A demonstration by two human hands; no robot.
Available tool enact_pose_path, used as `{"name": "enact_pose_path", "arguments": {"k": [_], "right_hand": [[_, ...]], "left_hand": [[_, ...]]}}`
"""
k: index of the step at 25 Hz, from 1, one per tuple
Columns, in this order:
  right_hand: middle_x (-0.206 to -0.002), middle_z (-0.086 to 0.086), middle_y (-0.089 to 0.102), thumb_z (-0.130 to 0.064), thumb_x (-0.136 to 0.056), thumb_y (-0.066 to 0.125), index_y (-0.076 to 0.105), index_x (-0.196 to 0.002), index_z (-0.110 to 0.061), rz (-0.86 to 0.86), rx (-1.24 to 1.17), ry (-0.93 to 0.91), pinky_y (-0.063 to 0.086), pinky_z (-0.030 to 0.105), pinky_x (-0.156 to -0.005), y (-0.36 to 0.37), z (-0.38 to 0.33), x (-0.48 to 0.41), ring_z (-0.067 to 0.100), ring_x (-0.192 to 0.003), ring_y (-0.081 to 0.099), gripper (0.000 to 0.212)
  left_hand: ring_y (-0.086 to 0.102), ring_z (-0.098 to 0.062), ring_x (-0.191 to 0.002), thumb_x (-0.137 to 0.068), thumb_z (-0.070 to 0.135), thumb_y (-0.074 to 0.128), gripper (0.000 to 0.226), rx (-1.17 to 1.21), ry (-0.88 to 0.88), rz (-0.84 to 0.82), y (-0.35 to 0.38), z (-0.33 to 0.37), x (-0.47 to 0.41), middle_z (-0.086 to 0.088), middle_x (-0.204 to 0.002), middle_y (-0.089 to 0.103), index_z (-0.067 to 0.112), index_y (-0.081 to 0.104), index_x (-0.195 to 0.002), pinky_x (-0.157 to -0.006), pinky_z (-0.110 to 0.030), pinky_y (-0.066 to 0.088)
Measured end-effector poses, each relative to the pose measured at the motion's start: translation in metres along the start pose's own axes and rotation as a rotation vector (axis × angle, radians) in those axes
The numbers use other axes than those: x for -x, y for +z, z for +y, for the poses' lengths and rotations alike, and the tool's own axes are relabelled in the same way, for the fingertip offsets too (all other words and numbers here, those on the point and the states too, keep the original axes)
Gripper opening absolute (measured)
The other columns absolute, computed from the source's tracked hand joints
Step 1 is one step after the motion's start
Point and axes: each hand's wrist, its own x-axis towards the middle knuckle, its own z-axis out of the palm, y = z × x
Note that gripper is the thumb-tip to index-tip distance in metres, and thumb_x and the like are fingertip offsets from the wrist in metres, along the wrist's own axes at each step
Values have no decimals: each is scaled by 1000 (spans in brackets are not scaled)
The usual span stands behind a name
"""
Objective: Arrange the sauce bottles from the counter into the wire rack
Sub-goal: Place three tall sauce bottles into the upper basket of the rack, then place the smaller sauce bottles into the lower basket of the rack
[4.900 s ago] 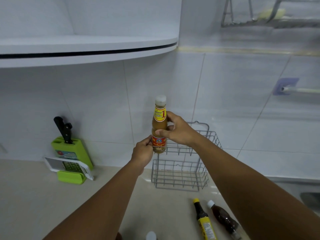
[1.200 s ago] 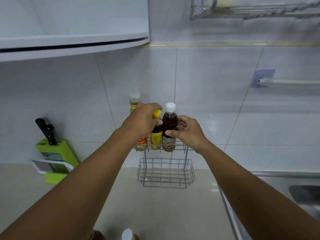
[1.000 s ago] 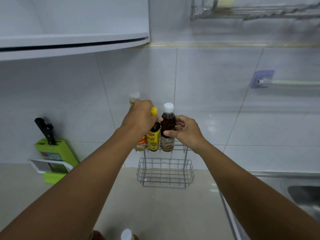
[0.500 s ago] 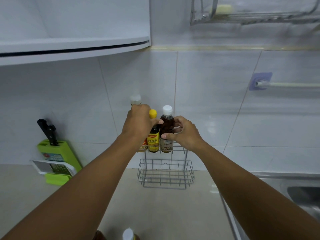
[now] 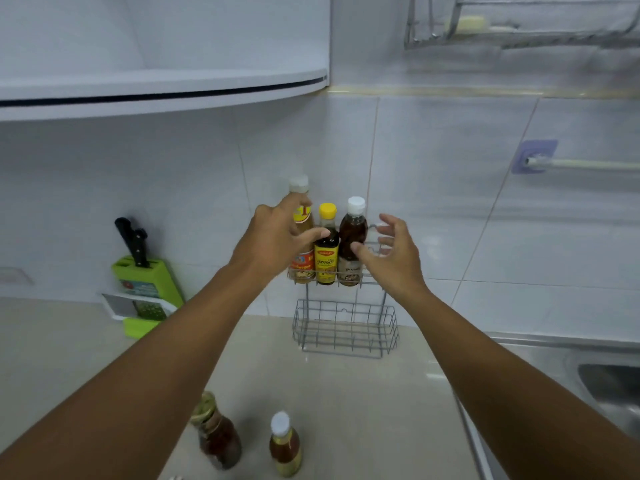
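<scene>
A two-tier wire rack (image 5: 346,336) stands against the tiled wall. Its upper tier holds three upright bottles: an orange sauce bottle (image 5: 302,233) with a white cap, a dark bottle with a yellow cap (image 5: 326,258), and a brown bottle with a white cap (image 5: 352,237). My left hand (image 5: 273,242) hovers in front of the orange bottle, fingers spread. My right hand (image 5: 391,254) is open just right of the brown bottle, thumb near it, holding nothing. On the counter near me stand a dark jar-like bottle (image 5: 218,434) and a small amber bottle (image 5: 284,445).
A green knife block (image 5: 149,282) with a grater leans at the wall on the left. A white shelf (image 5: 162,91) overhangs above. A steel sink (image 5: 606,379) lies to the right, with a towel bar (image 5: 581,164) and a dish rack (image 5: 519,29) on the wall.
Both hands have let go of the yellow-capped and brown bottles, which now stand in the upper tier. The hands have opened and drawn slightly back.
</scene>
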Motion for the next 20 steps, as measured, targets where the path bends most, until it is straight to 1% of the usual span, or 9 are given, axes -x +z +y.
{"name": "enact_pose_path", "arguments": {"k": [2, 4, 7, 9, 10, 12, 14, 17, 20], "right_hand": [[-113, 6, 62, -13, -85, 74, 56, -123, -23, 168, -65, -125, 54, 25, -79, 7, -17, 32, 16, -96, 60, 44], [-96, 9, 62, 1, -82, 66, 62, -104, -20, 111, -50, -295, 46, 17, -68, 27, -31, 70, 16, -81, 58, 31], [-91, 4, 64, -5, -79, 67, 69, -99, -17, -351, 70, -416, 48, 23, -67, 74, -43, 122, 16, -73, 60, 23], [-111, -1, 62, -25, -82, 72, 64, -123, -26, -770, 241, -293, 55, 32, -78, 110, -50, 152, 15, -86, 63, 42], [-123, -3, 58, -34, -82, 75, 55, -136, -30, -935, 352, -235, 55, 34, -85, 125, -51, 164, 15, -96, 61, 57], [-137, -1, 52, -41, -81, 78, 43, -148, -31, -1097, 537, -201, 51, 36, -98, 153, -49, 186, 17, -118, 55, 77], [-139, 4, 55, -40, -81, 79, 46, -147, -25, -1100, 610, -202, 50, 39, -102, 170, -43, 202, 22, -126, 54, 76], [-121, 7, 67, -34, -80, 79, 61, -127, -20, -1017, 579, -170, 57, 41, -91, 186, -30, 213, 25, -107, 64, 52], [-105, 5, 71, -30, -78, 81, 68, -108, -19, -922, 542, -130, 60, 37, -82, 192, -20, 220, 22, -92, 68, 35]], "left_hand": [[67, -12, -52, -87, 44, 69, 24, 1, 26, -71, -23, -24, 23, 0, -66, 70, 30, 65, -106, -58, -28, 57], [67, -11, -50, -93, 27, 64, 9, 45, -19, -144, -41, -69, 51, -3, -70, 72, 25, 69, -100, -59, -30, 59], [64, -14, -60, -93, -2, 50, 31, 83, -219, -273, -50, -149, 98, -6, -83, 70, 23, 66, -103, -54, -24, 54], [57, -16, -66, -89, -14, 46, 41, 138, -348, -443, -48, -194, 135, -9, -91, 64, 15, 64, -110, -52, -16, 47], [56, -15, -69, -86, -17, 48, 44, 129, -375, -540, -43, -212, 152, -10, -96, 62, 10, 62, -117, -57, -18, 49], [59, -15, -80, -82, -11, 56, 52, 56, -404, -697, -32, -236, 186, -7, -111, 62, 11, 57, -130, -74, -28, 53], [59, -16, -95, -82, -2, 64, 58, 78, -452, -776, -16, -246, 215, -4, -124, 60, 16, 53, -135, -79, -27, 52], [56, -17, -107, -76, 8, 75, 61, 243, -504, -771, 10, -254, 245, -4, -126, 57, 22, 52, -131, -82, -20, 48], [60, -20, -111, -57, 35, 80, 68, 383, -484, -654, 29, -262, 262, -5, -125, 62, 37, 52, -119, -94, -31, 51]]}}
